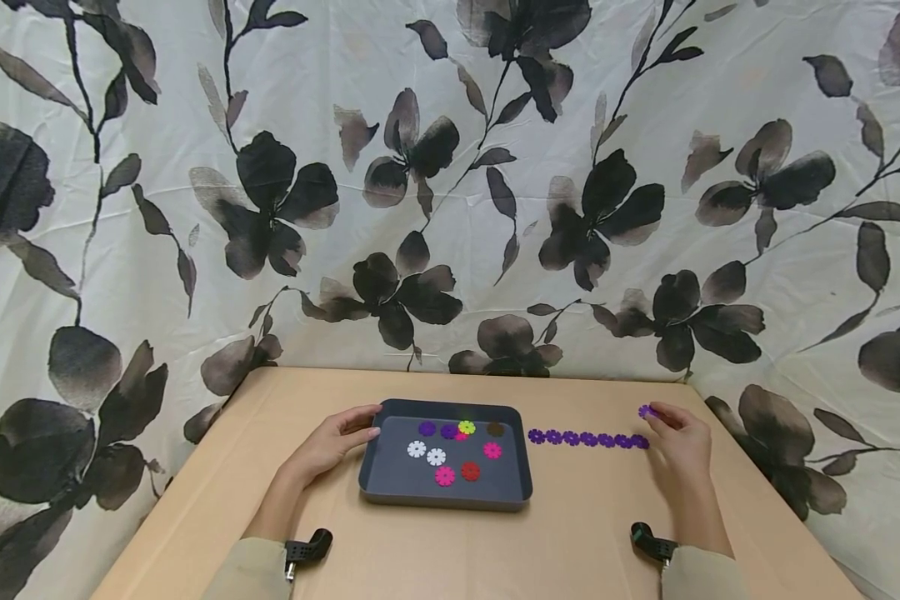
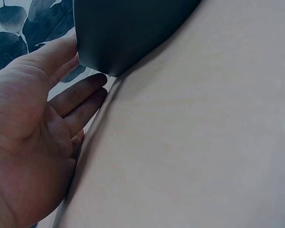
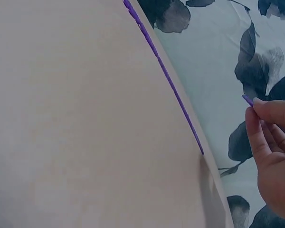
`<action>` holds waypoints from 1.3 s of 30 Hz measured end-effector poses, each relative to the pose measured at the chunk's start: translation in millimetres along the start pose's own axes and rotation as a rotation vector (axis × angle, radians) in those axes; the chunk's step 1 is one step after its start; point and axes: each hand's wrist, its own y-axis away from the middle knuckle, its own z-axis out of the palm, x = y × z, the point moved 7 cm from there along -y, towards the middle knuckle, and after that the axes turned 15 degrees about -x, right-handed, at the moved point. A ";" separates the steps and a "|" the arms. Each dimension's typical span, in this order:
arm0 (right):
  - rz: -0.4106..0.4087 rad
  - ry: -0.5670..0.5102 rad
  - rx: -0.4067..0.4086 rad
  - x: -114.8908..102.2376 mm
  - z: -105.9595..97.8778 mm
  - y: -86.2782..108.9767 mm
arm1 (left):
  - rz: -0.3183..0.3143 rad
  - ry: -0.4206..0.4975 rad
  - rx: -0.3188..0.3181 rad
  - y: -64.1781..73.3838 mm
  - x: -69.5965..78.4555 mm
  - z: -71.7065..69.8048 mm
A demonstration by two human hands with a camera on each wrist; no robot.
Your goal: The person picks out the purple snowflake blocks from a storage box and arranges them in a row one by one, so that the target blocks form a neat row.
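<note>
Pinching a flat purple notched disc (image 1: 647,411), right hand (image 1: 681,442), left hand (image 1: 335,442) flat-fingered against smooth grey tray (image 1: 378,490).

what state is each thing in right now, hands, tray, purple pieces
left hand: fingers straight, touching the tray's left edge
right hand: pinching a loose purple piece
tray: flat on table, holding loose coloured pieces
purple chain: lying in a row beside the tray

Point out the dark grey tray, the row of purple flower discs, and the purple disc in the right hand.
dark grey tray (image 1: 446,500), head view, near rim.
row of purple flower discs (image 1: 587,438), head view, middle disc.
purple disc (image 1: 647,411), head view, its visible face at the right hand's fingertips.
</note>
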 end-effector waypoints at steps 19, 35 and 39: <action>0.178 0.011 -0.127 31.6 -7.7 5.0 | -0.008 -0.004 0.005 1.5 1.9 -0.3; 0.089 0.174 -0.097 32.9 -10.1 1.2 | -0.010 -0.001 0.005 0.4 1.9 -0.7; 0.097 0.186 -0.101 32.3 -8.6 1.3 | -0.012 -0.004 0.004 0.7 0.9 -0.1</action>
